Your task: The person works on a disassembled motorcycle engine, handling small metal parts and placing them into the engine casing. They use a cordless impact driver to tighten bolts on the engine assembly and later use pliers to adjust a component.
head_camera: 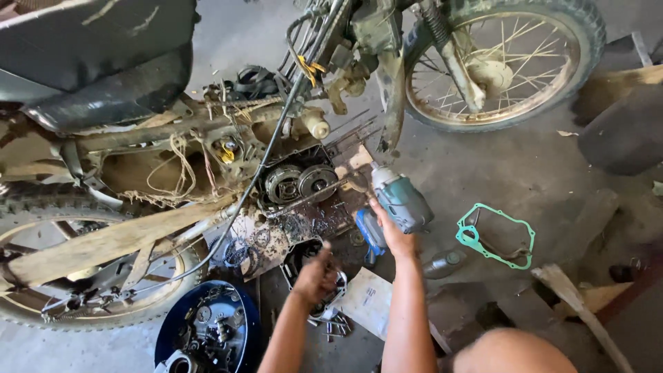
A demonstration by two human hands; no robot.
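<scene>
Nearest the camera, a blue tray (243, 324) of loose nuts and small parts sits on the concrete floor (525, 166), probably so that removed hardware stays together within reach. Just beyond it, the left hand (315, 276) is curled down over a dark engine cover (304, 257) lying on the floor beside a white sheet of paper (369, 300); its fingers are bent inward, though whether they actually grip anything cannot be told. The right hand (395, 235) is wrapped closed around the handle of a teal cordless impact wrench (399, 200), its nose aimed toward the opened engine side (300, 183) of the muddy motorcycle, which lies tipped over, exposing the clutch. A green gasket (469, 238) lies apart on the floor to the right, seemingly out of harm's way.
</scene>
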